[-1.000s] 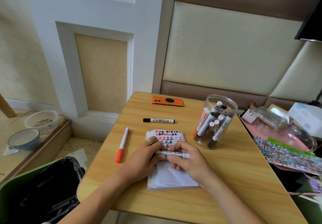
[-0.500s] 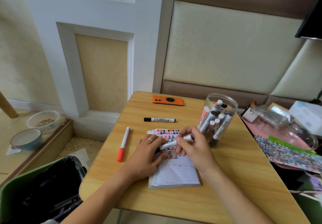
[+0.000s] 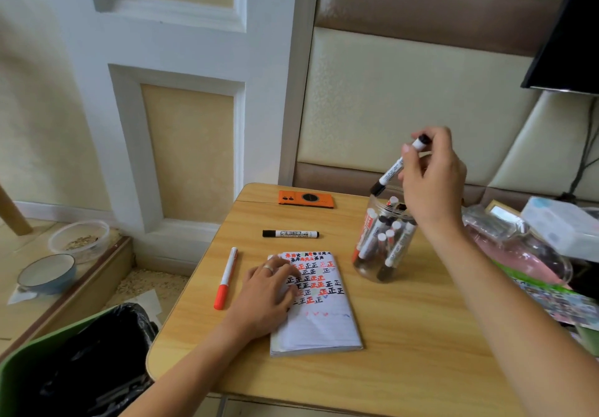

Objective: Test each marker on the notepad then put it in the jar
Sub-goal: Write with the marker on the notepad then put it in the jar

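My right hand (image 3: 432,180) pinches a black-capped white marker (image 3: 393,168) and holds it tilted, cap end down, just above the mouth of the clear plastic jar (image 3: 382,241), which holds several markers. My left hand (image 3: 269,290) rests flat on the left half of the notepad (image 3: 319,322), whose upper part is covered in red and black marks. On the wooden table (image 3: 405,335), a black marker (image 3: 290,233) lies beyond the pad and a red-capped marker (image 3: 226,278) lies to its left.
An orange phone (image 3: 306,199) lies at the table's far edge. Clutter, including a clear bottle (image 3: 525,254) and a printed sheet, crowds the right side. A green bin with a black bag (image 3: 77,368) stands at the lower left; bowls sit on the floor.
My right hand has lifted the marker off the notepad and carried it up and right to above the jar's mouth. My left hand has let go of the marker and stays on the pad.
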A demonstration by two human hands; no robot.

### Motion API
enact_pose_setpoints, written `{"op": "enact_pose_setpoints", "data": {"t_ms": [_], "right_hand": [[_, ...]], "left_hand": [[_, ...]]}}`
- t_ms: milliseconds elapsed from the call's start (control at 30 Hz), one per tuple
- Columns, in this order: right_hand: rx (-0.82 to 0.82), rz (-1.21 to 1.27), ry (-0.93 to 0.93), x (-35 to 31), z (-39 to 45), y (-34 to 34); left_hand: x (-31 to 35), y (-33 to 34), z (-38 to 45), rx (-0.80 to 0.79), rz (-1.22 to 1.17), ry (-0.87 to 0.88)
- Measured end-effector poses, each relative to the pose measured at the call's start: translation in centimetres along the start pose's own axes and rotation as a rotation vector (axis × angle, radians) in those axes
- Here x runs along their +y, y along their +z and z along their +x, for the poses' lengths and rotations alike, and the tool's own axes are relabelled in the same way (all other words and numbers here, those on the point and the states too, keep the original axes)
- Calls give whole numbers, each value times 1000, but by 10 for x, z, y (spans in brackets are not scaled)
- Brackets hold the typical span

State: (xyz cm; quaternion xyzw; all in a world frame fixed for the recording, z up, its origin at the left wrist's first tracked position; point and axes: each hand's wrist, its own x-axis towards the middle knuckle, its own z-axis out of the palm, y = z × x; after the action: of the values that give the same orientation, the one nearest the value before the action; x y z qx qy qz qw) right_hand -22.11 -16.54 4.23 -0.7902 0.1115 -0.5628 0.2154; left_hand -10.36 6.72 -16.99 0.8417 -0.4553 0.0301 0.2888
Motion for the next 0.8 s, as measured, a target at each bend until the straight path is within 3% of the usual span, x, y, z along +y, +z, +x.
{"op": "enact_pose_setpoints", "data": {"t_ms": [200, 433, 600, 800], "right_hand": [[-209, -180, 80, 28, 2, 13], [-212, -245, 78, 28, 6, 14], [-424, -388, 138, 41, -3, 23], [-494, -441, 255, 44, -7, 26]], "left_hand": [[1, -1, -1, -17, 10, -5], [2, -2, -1, -23, 18, -3], [1, -1, -1, -21, 24, 0], [0, -1, -1, -40, 25, -3]]}}
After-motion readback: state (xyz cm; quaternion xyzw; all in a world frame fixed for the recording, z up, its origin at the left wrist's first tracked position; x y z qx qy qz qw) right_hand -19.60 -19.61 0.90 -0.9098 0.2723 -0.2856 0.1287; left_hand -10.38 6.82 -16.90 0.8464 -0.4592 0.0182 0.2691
